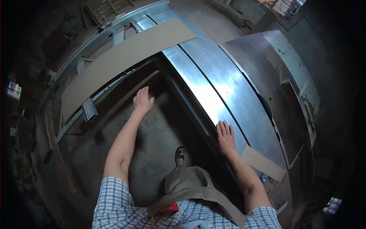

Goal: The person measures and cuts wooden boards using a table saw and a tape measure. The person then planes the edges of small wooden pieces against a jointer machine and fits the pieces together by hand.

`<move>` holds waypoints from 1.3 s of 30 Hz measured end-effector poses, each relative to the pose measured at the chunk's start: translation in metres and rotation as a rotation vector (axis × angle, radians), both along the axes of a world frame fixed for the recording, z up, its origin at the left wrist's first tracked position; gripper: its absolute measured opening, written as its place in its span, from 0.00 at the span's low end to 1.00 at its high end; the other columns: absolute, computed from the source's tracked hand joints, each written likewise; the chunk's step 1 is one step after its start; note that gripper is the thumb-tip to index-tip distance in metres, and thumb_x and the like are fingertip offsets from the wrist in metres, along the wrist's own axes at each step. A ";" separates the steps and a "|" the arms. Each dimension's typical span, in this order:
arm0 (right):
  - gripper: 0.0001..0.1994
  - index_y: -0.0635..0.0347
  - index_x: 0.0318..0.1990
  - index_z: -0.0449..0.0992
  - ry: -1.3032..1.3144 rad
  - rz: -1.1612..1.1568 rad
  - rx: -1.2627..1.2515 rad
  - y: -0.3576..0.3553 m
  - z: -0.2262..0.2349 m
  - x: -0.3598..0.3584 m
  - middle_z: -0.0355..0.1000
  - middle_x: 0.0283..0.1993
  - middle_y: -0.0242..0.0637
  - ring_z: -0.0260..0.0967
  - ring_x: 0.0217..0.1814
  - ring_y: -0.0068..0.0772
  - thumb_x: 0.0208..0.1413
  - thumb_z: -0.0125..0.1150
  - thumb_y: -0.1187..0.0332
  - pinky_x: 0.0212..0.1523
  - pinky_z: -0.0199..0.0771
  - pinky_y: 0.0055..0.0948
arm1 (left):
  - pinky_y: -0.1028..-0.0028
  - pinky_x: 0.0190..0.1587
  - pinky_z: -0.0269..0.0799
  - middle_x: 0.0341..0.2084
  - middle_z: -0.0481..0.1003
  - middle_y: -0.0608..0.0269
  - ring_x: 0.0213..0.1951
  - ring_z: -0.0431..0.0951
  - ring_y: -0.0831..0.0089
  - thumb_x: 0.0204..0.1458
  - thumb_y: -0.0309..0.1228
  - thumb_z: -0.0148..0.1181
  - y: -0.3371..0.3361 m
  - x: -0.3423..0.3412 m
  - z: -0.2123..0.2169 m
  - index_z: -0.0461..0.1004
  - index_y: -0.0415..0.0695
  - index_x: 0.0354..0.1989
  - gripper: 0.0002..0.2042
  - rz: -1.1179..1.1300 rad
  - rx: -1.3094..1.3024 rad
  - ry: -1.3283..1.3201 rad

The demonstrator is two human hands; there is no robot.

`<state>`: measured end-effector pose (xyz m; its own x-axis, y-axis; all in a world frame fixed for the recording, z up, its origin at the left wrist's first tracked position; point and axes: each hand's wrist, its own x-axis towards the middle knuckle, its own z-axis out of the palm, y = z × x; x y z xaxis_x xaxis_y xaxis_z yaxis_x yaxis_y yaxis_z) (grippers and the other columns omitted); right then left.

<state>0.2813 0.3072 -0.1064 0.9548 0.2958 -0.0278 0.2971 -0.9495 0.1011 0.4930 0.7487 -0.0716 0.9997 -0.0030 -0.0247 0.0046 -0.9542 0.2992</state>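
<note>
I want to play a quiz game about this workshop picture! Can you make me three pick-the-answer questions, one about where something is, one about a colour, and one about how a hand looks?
1. Where does the right hand rest?
A. on the shiny metal table
B. on the floor
C. on the shirt

2. What colour is the long flat board?
A. bright green
B. light brown
C. pink

3. How is the left hand?
A. closed in a fist
B. gripping a hammer
C. open, fingers spread, holding nothing

Answers: 1 A, the palm lies flat on the metal by its near edge. 2 B, the board is cardboard-brown. 3 C, the fingers are stretched out towards the board and empty.
</note>
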 end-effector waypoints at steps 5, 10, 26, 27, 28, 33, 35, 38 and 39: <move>0.35 0.63 0.79 0.58 0.039 0.003 0.015 -0.009 0.001 -0.007 0.51 0.84 0.45 0.41 0.89 0.51 0.63 0.54 0.72 0.85 0.39 0.58 | 0.50 0.76 0.57 0.76 0.62 0.55 0.79 0.57 0.55 0.62 0.44 0.65 -0.002 0.041 0.001 0.61 0.45 0.77 0.37 0.022 0.061 -0.039; 0.34 0.64 0.78 0.59 0.051 -0.026 0.014 -0.016 -0.006 -0.017 0.52 0.84 0.45 0.42 0.88 0.50 0.63 0.54 0.72 0.85 0.38 0.59 | 0.49 0.79 0.51 0.80 0.56 0.54 0.81 0.52 0.54 0.67 0.49 0.59 0.001 0.092 0.004 0.58 0.47 0.80 0.36 0.000 0.150 -0.065; 0.30 0.59 0.73 0.67 0.089 -0.049 0.107 -0.027 0.013 -0.073 0.62 0.78 0.45 0.52 0.84 0.52 0.61 0.56 0.69 0.82 0.47 0.63 | 0.43 0.78 0.52 0.79 0.59 0.54 0.79 0.55 0.48 0.71 0.54 0.51 0.050 0.223 -0.002 0.62 0.59 0.79 0.31 -0.114 0.332 -0.117; 0.30 0.59 0.73 0.67 0.093 -0.054 0.111 -0.030 0.014 -0.079 0.62 0.78 0.45 0.52 0.84 0.52 0.61 0.56 0.69 0.82 0.47 0.63 | 0.42 0.77 0.52 0.79 0.59 0.54 0.79 0.55 0.47 0.71 0.54 0.51 0.049 0.226 -0.002 0.62 0.59 0.79 0.30 -0.134 0.317 -0.107; 0.30 0.59 0.73 0.66 0.088 -0.060 0.108 -0.033 0.015 -0.087 0.62 0.78 0.45 0.52 0.84 0.53 0.61 0.56 0.69 0.82 0.47 0.63 | 0.42 0.77 0.53 0.79 0.59 0.54 0.79 0.56 0.46 0.71 0.54 0.51 0.048 0.230 -0.002 0.63 0.59 0.78 0.30 -0.153 0.302 -0.096; 0.29 0.58 0.73 0.65 0.070 -0.052 0.118 -0.048 0.015 -0.111 0.61 0.78 0.45 0.53 0.84 0.54 0.62 0.55 0.69 0.81 0.48 0.64 | 0.44 0.76 0.56 0.78 0.61 0.55 0.77 0.59 0.44 0.71 0.52 0.52 0.063 0.258 0.004 0.65 0.61 0.77 0.28 -0.163 0.310 -0.092; 0.29 0.57 0.72 0.64 0.064 -0.051 0.116 -0.052 0.018 -0.121 0.61 0.77 0.46 0.53 0.83 0.55 0.62 0.55 0.70 0.81 0.48 0.65 | 0.45 0.75 0.59 0.77 0.62 0.56 0.76 0.60 0.43 0.71 0.50 0.53 0.067 0.267 0.008 0.66 0.62 0.76 0.26 -0.190 0.286 -0.082; 0.28 0.57 0.71 0.64 0.088 -0.068 0.121 -0.065 0.022 -0.138 0.61 0.77 0.46 0.53 0.83 0.55 0.62 0.55 0.70 0.80 0.49 0.66 | 0.44 0.76 0.57 0.78 0.61 0.58 0.77 0.58 0.43 0.71 0.50 0.53 0.069 0.280 0.009 0.66 0.63 0.76 0.26 -0.172 0.249 -0.055; 0.28 0.56 0.71 0.64 0.096 -0.074 0.135 -0.067 0.026 -0.141 0.62 0.76 0.46 0.54 0.82 0.56 0.63 0.55 0.70 0.79 0.50 0.66 | 0.44 0.76 0.57 0.78 0.61 0.58 0.77 0.58 0.43 0.71 0.50 0.53 0.074 0.285 0.010 0.66 0.63 0.76 0.26 -0.179 0.254 -0.053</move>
